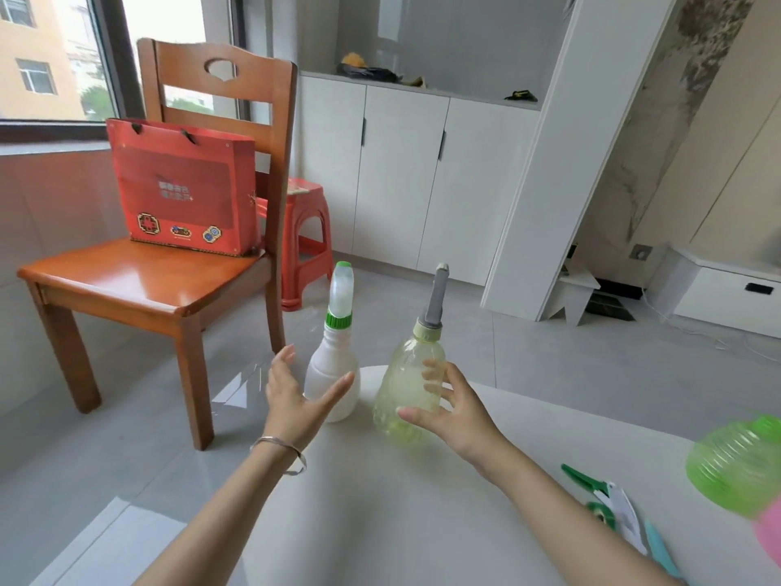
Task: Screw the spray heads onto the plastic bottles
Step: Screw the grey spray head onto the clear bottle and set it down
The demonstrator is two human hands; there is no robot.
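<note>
A: Where do things stand?

B: Two bottles stand upright at the far edge of the white table, around twelve o'clock from the person. The white bottle carries a translucent spray head with a green collar; just beside it, toward one o'clock, the clear yellowish bottle carries a grey spray head. Both heads sit on their necks, so I judge the screwing mostly done for these two.

A: And the hands?

B: Both are spread, fingers apart, clamped on nothing. The left hand hovers at the nine o'clock side of the white bottle, its thumb crossing in front of the body; I cannot tell whether it touches. The right hand cups the three o'clock side of the clear bottle, fingertips at its wall.

A: What could go wrong?

B: The bottles are tall, look light, and stand close to the table's far edge. A clumsy reach or release could tip one into the other, or off onto the floor. Also, whether either collar is fully tight can't be seen; a cross-threaded head would sit crooked and leak.

A: Anything else?

B: A blurred green bottle at four o'clock, near green-handled tools, may still need attention.
</note>
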